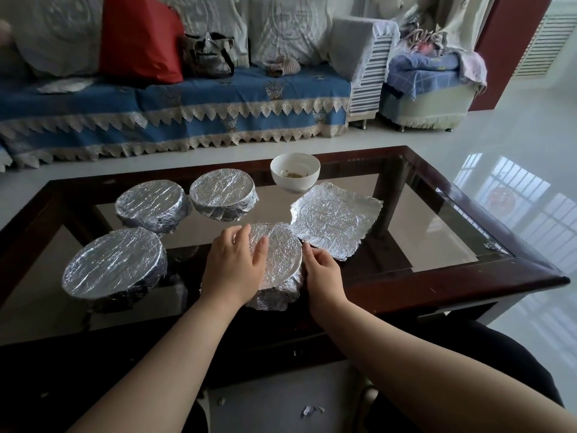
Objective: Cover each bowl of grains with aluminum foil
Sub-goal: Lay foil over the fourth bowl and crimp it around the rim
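While scanning from the left edge of the dark wood-framed glass coffee table [462,214]: first the large round foil-wrapped bowl [114,265] at the near left, fully covered, foil creased down its sides. Behind it, two smaller round foil-covered bowls side by side, the left one [151,203] just beside the right one [222,195], both sealed over the rim. At centre near the front edge, the foil-capped bowl under the hands [279,260], its foil pulled flat on top and gathered loosely round the wall. Left hand [235,264] laid over the bowl's left side, fingers relaxed and spread, thumb resting on the foil top, palm pressing rather than gripping. Right hand [321,271] against the bowl's right rim, fingers curled and pinching the foil edge down along the side. Further right, touching that bowl's far edge, a loose crinkled square sheet of aluminium foil [335,218] lying flat on the glass, a round rim impression pressed into it. Behind the sheet, a small white ceramic bowl [295,171], uncovered, with a few greenish grains at the bottom. Beyond the table, a blue lace-trimmed sofa cover [175,101] and a red cushion [140,39]. No readable writing, brand or label anywhere.
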`<control>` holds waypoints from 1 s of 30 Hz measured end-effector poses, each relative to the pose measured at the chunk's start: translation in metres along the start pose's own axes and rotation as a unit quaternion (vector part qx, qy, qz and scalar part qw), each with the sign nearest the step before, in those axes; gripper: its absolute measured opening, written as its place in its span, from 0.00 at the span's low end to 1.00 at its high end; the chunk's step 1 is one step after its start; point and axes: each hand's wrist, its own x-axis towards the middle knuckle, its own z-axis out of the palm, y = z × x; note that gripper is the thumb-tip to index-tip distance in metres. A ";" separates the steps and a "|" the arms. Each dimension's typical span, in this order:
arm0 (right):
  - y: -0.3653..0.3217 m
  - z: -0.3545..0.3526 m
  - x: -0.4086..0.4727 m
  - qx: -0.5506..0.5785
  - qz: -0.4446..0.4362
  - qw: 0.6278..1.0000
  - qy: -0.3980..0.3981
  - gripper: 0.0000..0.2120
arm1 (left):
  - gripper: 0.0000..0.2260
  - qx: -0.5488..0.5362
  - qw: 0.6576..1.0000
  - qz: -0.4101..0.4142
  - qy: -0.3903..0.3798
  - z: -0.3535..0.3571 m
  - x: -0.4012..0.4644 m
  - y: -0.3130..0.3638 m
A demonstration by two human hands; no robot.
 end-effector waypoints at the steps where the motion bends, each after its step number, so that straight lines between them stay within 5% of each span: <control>1: 0.000 0.001 0.001 0.004 0.010 1.000 0.004 0.12 | 0.35 -0.001 1.000 -0.002 0.003 0.000 0.000 0.000; 13: 0.001 0.004 0.012 0.053 0.069 0.996 0.005 0.11 | 0.35 -0.010 1.000 -0.013 0.008 0.003 0.000 0.000; 17: 0.004 0.007 0.016 0.079 0.075 0.994 0.010 0.03 | 0.36 -0.007 1.000 -0.013 0.010 0.002 0.000 0.001; 21: 0.002 0.008 0.018 0.102 0.083 0.991 0.006 0.08 | 0.35 -0.005 1.000 -0.012 0.012 0.003 0.001 0.001; 30: 0.000 0.007 0.021 0.036 0.067 0.997 -0.011 0.06 | 0.37 0.011 1.000 -0.008 0.007 0.002 0.001 0.002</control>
